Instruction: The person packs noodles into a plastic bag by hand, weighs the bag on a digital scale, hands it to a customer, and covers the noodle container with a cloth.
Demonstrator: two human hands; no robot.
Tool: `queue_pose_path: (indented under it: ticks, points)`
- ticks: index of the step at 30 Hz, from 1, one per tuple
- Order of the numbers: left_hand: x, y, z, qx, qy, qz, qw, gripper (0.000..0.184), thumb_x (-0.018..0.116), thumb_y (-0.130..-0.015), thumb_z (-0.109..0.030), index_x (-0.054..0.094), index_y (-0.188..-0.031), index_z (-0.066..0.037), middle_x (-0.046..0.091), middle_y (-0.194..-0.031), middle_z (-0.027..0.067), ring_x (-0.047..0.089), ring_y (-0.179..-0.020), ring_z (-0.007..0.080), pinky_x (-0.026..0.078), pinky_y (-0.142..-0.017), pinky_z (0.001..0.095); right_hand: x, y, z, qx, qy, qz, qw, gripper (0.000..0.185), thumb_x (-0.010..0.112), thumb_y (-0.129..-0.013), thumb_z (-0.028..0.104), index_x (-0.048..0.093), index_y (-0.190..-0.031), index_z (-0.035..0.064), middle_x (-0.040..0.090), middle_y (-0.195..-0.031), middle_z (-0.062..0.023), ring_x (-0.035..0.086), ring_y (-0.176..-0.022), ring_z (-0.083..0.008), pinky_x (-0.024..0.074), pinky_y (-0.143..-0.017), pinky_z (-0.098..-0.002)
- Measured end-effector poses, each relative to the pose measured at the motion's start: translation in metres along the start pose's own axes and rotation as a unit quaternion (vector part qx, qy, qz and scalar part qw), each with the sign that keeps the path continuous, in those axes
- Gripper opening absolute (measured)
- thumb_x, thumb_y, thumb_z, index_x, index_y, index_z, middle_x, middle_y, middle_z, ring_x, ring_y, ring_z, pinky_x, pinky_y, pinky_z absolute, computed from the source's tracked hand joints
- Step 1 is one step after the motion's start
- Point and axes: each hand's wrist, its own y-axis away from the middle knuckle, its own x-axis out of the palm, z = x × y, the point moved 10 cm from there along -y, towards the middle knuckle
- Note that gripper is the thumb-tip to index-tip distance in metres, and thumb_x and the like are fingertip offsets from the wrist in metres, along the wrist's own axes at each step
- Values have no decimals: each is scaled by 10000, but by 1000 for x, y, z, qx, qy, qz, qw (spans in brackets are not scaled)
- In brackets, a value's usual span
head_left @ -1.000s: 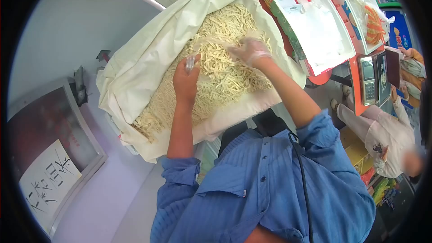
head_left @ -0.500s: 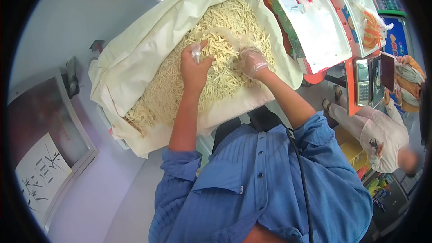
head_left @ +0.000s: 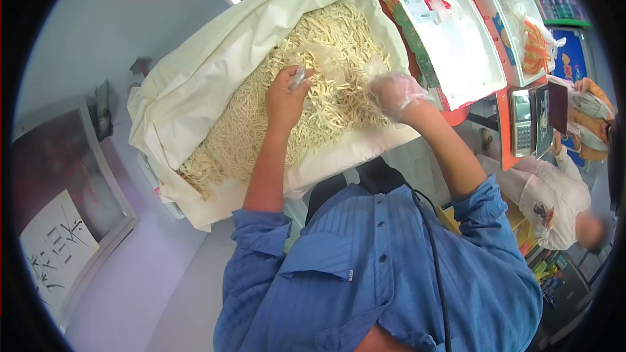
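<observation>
A broad heap of pale noodles (head_left: 332, 101), thin on the left and thicker on the right, lies on cream cloth (head_left: 225, 58). My left hand (head_left: 287, 96) is over the middle of the heap, thumb and fingers pinched on clear plastic that looks like a bag (head_left: 323, 58) spread above the noodles. My right hand (head_left: 399, 94), in a loose clear plastic glove, is at the heap's right edge. Its fingers curl downward, and what they hold, if anything, is hidden.
Right of the cloth stands a white foam box (head_left: 463, 52) with a red lanyard and card inside. Beyond it are another foam box (head_left: 515, 39) and a scale (head_left: 523, 127). A person in pale clothes (head_left: 554, 195) stands at the right.
My right hand has moved right, from among the noodles to the heap's edge. My left hand's fingers have closed together, and the clear plastic above the noodles has shifted.
</observation>
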Motion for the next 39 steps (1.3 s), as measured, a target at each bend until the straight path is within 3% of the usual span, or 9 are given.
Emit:
queue_pose_path:
  ticks: [12, 19, 22, 25, 28, 31, 35, 38, 39]
  points:
    - [-27, 21, -4, -26, 154, -104, 982, 336, 467, -877, 45, 497, -1210, 22, 640, -1285, 108, 470, -625, 28, 429, -595, 189, -7, -86, 25, 112, -117, -96, 982, 508, 700, -824, 497, 705, -1103, 72, 668, -1141, -167, 632, -1072, -314, 482, -941, -373]
    - [-47, 29, -7, -6, 396, -84, 914, 353, 475, -880, 39, 476, -1232, 19, 610, -1271, 225, 392, -541, 43, 440, -607, 205, 2, -77, -56, 70, -813, -185, 547, 217, 709, -796, 186, 712, -969, 55, 629, -902, -94, 599, -848, -222, 493, -742, -371]
    - [-58, 39, -36, 39, 419, -66, 905, 394, 463, -911, 8, 443, -1302, 42, 566, -1320, 219, 455, -672, 72, 439, -647, 206, -57, -38, -21, -26, -556, -252, 792, 231, 672, -841, 176, 691, -978, -10, 649, -996, -112, 623, -917, -210, 498, -766, -326]
    - [-35, 40, -53, 13, 334, -6, 942, 418, 455, -910, 16, 417, -1325, 50, 566, -1317, 209, 491, -690, 94, 456, -672, 216, -71, -7, 6, -43, -653, -244, 716, 204, 566, -955, 147, 607, -852, -24, 611, -797, -86, 643, -777, -185, 536, -714, -288]
    - [-52, 38, -65, 31, 351, -36, 935, 424, 462, -917, 8, 406, -1335, 52, 581, -1282, 222, 517, -700, 112, 468, -688, 236, -42, -4, -57, 145, -873, -190, 426, 241, 644, -915, 161, 651, -1104, 11, 661, -1054, -111, 634, -1104, -243, 513, -873, -298]
    - [-38, 32, -81, 56, 339, 8, 939, 422, 459, -927, 11, 395, -1342, 51, 580, -1268, 241, 520, -701, 115, 473, -702, 253, -46, 13, -20, 23, -729, -160, 666, 149, 638, -915, 209, 667, -990, 84, 686, -1035, -53, 662, -1035, -210, 529, -841, -341]
    - [-28, 29, -93, 50, 346, 22, 937, 433, 446, -924, 34, 387, -1353, 53, 590, -1223, 228, 507, -688, 110, 473, -698, 264, -39, 34, -68, 86, -850, -216, 473, 282, 627, -928, 255, 648, -1025, -8, 671, -1046, -122, 651, -964, -206, 514, -849, -350]
    - [-24, 31, -119, 83, 339, 22, 937, 422, 445, -926, 38, 395, -1345, 56, 601, -1172, 207, 498, -689, 107, 470, -698, 271, -81, 76, -40, -39, -786, -252, 564, 193, 611, -918, 122, 620, -1029, -35, 639, -967, -107, 636, -890, -180, 541, -844, -314]
    - [-24, 28, -127, 93, 345, 20, 934, 421, 446, -926, 38, 396, -1344, 56, 602, -1166, 204, 498, -689, 108, 471, -700, 274, -85, 69, -47, -83, -888, -248, 379, 157, 615, -906, 115, 626, -984, -21, 638, -928, -99, 636, -873, -191, 557, -840, -342]
